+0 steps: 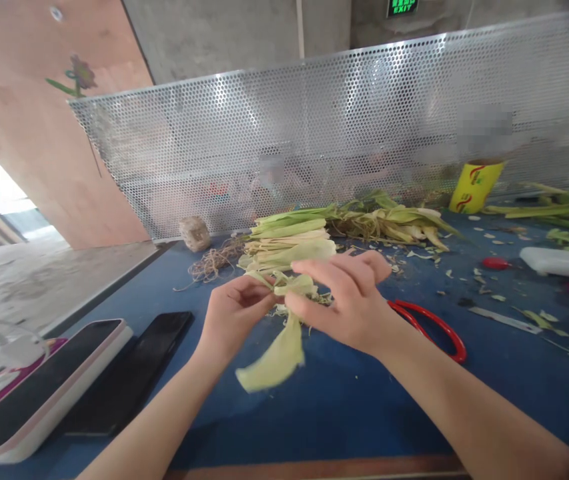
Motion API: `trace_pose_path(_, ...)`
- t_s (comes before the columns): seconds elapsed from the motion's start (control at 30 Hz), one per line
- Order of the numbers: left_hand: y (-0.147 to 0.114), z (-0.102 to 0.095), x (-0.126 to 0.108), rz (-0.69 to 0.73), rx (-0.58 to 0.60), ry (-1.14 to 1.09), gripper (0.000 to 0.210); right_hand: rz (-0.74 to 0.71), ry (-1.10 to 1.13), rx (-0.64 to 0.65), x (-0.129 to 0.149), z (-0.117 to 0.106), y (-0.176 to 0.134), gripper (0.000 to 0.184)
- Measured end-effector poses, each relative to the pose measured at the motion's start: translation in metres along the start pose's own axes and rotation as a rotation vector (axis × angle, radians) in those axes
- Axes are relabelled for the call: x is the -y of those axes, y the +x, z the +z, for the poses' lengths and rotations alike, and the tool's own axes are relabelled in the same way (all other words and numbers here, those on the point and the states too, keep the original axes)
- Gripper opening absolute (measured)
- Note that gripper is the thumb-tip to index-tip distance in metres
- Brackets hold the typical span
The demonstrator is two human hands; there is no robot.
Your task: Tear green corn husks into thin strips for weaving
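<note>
Over the middle of the blue table, a pale green corn husk (277, 357) hangs from between my two hands, its wide end dangling toward me. My left hand (237, 310) pinches the folded part of the husk from the left. On the other side, my right hand (347, 300) grips the same folded part between thumb and index finger, its other fingers raised. Just behind my hands lies a stack of flattened corn husks (289, 243). Red-handled scissors (437, 327) rest beside my right wrist, partly hidden by it.
Twine (217, 260) and a twine ball (194, 233) lie at the back left. Two phones, one black (131, 373), are at left. More husks (389, 223), a yellow tube (477, 187), a blade (504, 320) and a white glue gun-like object (559, 260) sit rightward. A perforated metal screen (314, 127) stands behind.
</note>
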State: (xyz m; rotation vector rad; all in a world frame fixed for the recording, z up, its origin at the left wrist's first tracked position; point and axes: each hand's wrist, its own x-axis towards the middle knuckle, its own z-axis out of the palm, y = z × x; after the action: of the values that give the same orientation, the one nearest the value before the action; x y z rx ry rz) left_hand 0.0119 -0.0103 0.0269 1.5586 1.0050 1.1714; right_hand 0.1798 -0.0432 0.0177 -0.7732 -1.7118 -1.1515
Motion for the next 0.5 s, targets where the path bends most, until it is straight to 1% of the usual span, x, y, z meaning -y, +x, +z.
trace_pose_path(0.07,0.0007,0.0005,0.0006,0.006,0.009,-0.004,0.01,-0.096,0.06,-0.053,-0.0001,0.0007,-0.0006,0.012)
trace_pose_path(0.13,0.0024,0.0012,0.0015,-0.002,0.028,-0.036,0.012,-0.142,0.13,-0.102,0.0011,0.0016,-0.0009,0.011)
trace_pose_path(0.2,0.0042,0.0018,0.0027,-0.064,0.058,-0.086,0.015,-0.205,0.164,-0.088,0.0023,0.0015,-0.0008,0.006)
trace_pose_path(0.3,0.0054,0.0023,0.0043,-0.196,0.108,-0.128,0.018,-0.397,0.149,0.081,0.0014,-0.0005,0.0002,0.012)
trace_pose_path(0.33,0.0053,0.0022,0.0045,-0.21,0.119,-0.123,0.019,-0.449,0.152,0.145,0.0005,-0.0011,0.0005,0.014)
trace_pose_path(0.37,0.005,0.002,0.0044,-0.211,0.126,-0.109,0.018,-0.467,0.159,0.202,-0.0006,-0.0014,0.0007,0.014)
trace_pose_path(0.43,0.0039,0.0016,0.0034,-0.186,0.128,-0.067,0.017,-0.393,0.195,0.301,-0.003,-0.0013,0.0007,0.017)
trace_pose_path(0.5,0.0024,0.0015,0.0018,-0.151,0.127,-0.016,0.015,-0.255,0.264,0.435,-0.0054,-0.0006,0.0002,0.021)
